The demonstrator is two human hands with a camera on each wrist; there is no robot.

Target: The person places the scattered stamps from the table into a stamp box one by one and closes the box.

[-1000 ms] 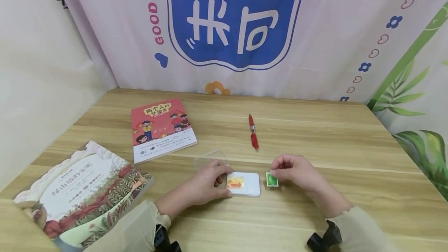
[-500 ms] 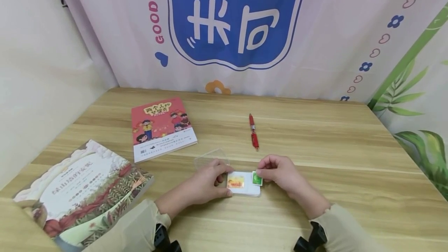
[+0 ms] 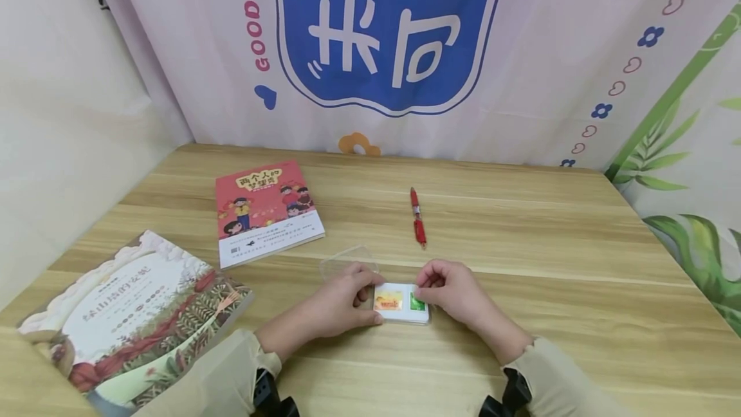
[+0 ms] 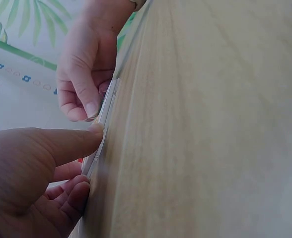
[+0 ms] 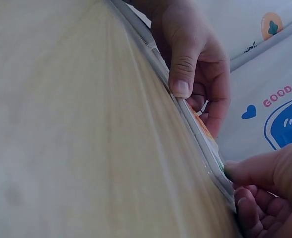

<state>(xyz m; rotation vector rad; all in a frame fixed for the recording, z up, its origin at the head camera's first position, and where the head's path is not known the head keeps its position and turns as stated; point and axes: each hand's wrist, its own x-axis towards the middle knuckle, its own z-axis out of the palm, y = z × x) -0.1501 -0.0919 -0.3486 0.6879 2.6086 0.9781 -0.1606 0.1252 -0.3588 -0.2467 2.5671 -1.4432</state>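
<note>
A small flat white case lies on the table in the head view. My left hand holds its left end, thumb on the near edge and fingers at the far edge. An orange-yellow stamp lies on the case's white surface, beside that hand. Over the right end, my right hand pinches a green stamp between thumb and fingers; the fingertips cover part of it. Edge-on in the right wrist view, the case has the right thumb close to its surface. Whether the green stamp lies flat, I cannot tell.
A clear plastic lid stands behind my left hand, partly hidden. Farther back lies a red pen. A red-and-white book and a larger illustrated book lie to the left on the wooden table.
My right hand has moved left with the green stamp, from the table beside the case to over the case's right end. The left hand keeps its place.
</note>
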